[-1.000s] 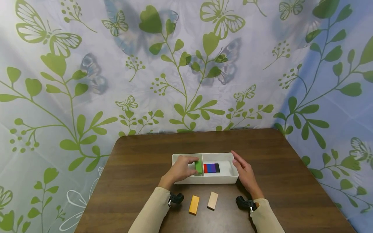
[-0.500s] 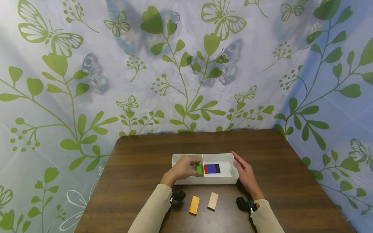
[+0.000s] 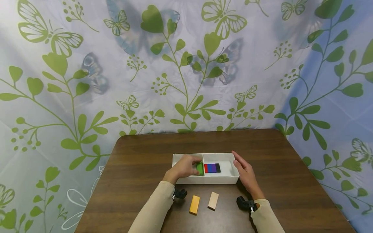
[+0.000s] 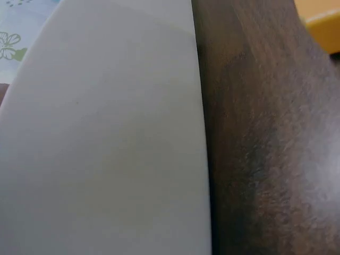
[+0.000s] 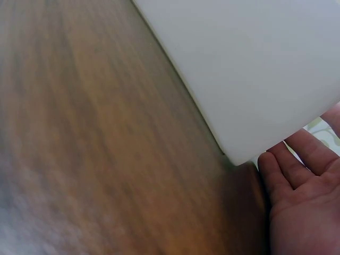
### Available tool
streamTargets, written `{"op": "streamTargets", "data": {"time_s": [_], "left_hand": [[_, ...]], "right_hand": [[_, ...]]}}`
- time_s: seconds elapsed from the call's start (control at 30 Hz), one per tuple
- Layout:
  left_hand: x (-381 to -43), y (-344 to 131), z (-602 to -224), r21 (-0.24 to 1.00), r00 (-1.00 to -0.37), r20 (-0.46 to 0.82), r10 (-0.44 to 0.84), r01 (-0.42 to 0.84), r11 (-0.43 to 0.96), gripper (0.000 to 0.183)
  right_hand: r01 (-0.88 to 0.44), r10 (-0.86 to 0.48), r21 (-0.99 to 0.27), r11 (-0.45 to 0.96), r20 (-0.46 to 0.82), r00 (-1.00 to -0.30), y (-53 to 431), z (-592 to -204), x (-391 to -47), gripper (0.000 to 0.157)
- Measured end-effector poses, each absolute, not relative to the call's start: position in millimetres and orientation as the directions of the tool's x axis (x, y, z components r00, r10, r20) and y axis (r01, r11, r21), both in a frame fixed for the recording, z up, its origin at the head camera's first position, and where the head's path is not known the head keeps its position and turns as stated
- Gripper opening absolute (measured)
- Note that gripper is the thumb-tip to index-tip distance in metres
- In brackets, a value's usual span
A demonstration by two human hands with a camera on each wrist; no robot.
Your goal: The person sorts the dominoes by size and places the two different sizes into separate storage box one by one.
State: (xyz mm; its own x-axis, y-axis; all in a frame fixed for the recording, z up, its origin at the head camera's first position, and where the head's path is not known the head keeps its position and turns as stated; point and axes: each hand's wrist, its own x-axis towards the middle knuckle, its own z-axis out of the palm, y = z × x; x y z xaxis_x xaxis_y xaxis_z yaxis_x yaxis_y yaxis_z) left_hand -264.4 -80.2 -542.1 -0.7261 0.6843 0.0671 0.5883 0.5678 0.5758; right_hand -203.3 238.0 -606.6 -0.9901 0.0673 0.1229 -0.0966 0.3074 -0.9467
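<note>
A white two-compartment box point(image 3: 207, 180) stands on the table. My left hand point(image 3: 183, 166) reaches into its left compartment and pinches a green block point(image 3: 199, 168) beside the divider, thumb at the near end and a finger toward the far end. My right hand point(image 3: 245, 171) rests against the box's right end, the thumb at the rim and the forefinger stretched along the outside. In the right wrist view, fingers point(image 5: 289, 164) touch the outer wall from below the rim. Only the box's side point(image 4: 117, 127) shows in the left wrist view; the left hand is out of it.
In the right compartment, red, blue, purple and black blocks point(image 3: 212, 168) lie side by side against the divider. A yellow-orange block point(image 3: 194, 205) and a plain wood block point(image 3: 213, 201) lie on the brown table point(image 3: 145, 145) before the box. A patterned curtain point(image 3: 180, 64) hangs behind.
My left hand has moved slightly right with the green block, which now lies closer to the divider. The right hand has stayed at the box's end.
</note>
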Motion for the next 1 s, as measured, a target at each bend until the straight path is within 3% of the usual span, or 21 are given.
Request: {"op": "streamTargets", "data": {"time_s": [0.17,0.57,0.8,1.0], "left_hand": [[-267,-76,-545,0.531,-0.726,0.054,0.685,0.602,0.596,0.036],[-264,-80,-544,0.575,-0.734,0.110,0.670,0.597,0.560,0.031],[-259,-88,-540,0.650,-0.784,0.071,0.616,0.505,0.568,0.054],[-254,-94,-538,0.717,-0.788,0.056,0.613,0.459,0.525,0.057]], "right_hand": [[-0.096,0.060,-0.954,0.284,0.118,-0.991,239,-607,-204,0.053],[-0.093,0.058,-0.957,0.275,0.113,-0.992,239,-609,-205,0.053],[-0.086,0.066,-0.953,0.290,0.110,-0.992,240,-610,-206,0.053],[-0.079,0.065,-0.950,0.303,0.103,-0.992,239,-610,-207,0.053]]}}
